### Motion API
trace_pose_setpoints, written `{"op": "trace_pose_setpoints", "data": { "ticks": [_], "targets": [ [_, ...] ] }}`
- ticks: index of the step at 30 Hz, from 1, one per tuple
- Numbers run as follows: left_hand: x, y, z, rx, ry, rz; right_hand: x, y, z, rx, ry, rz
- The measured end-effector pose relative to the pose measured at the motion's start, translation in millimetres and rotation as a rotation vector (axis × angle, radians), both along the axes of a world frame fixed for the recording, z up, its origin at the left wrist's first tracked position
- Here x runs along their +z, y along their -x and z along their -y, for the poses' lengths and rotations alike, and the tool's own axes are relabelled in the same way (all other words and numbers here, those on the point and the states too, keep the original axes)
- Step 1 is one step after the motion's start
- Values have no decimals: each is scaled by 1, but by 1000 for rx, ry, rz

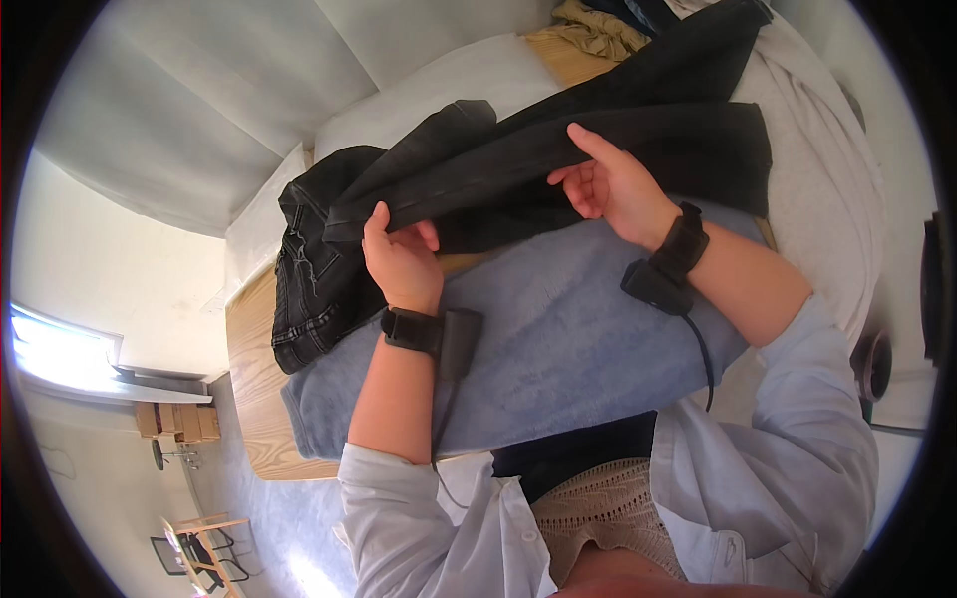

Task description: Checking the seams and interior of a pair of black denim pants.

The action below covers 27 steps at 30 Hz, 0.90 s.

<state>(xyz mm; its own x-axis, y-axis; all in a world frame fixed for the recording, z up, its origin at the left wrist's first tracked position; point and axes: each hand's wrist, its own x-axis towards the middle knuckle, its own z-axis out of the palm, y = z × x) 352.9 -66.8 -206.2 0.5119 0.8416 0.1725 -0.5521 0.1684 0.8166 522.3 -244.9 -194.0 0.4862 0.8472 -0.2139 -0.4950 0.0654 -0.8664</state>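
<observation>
I have a pair of black jeans (518,164) spread across the middle of the tabletop (254,389), lying over a grey-blue towel (568,349) that covers the wood in front of me. The legs run up toward 1 o'clock, and the waistband end with its pockets hangs off toward 9 o'clock, close to the tabletop's edge.

My left hand (401,259) is closed on the folded edge of the denim at about 10 o'clock from my chest, thumb on top and fingers curled under the cloth. My right hand (613,184) sits at about 1 o'clock, its thumb pressed along the fold and its fingers tucked beneath, so both hands are clamped on the same long crease, well apart from each other. Each wrist carries a black band with a small box and a cable.

At 12 o'clock, beyond the jeans, lies a mustard-coloured garment (588,38), and a pale cloth (827,169) drapes down the 2 o'clock side.

I judge the weak spot to be the waistband end: it is heavy and near the edge, so if I lift the crease too far, its weight could drag the jeans sideways and undo the fold. The towel underneath could also bunch or slide with the denim, since nothing pins it down.
</observation>
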Motion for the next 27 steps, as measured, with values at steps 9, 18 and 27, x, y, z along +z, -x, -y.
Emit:
{"op": "trace_pose_setpoints", "data": {
  "ticks": [9, 18, 27],
  "targets": [
    [1, 0, 0, -91, 28, -67, -10, 5, -4, -130, -73, 76],
    [8, 0, 11, -133, -154, -130, -7, 6, -3, -78, -101, 97],
    [7, 2, 9, 85, -105, 3, -3, 11, -4, 81, -93, 214]
  ]
}}
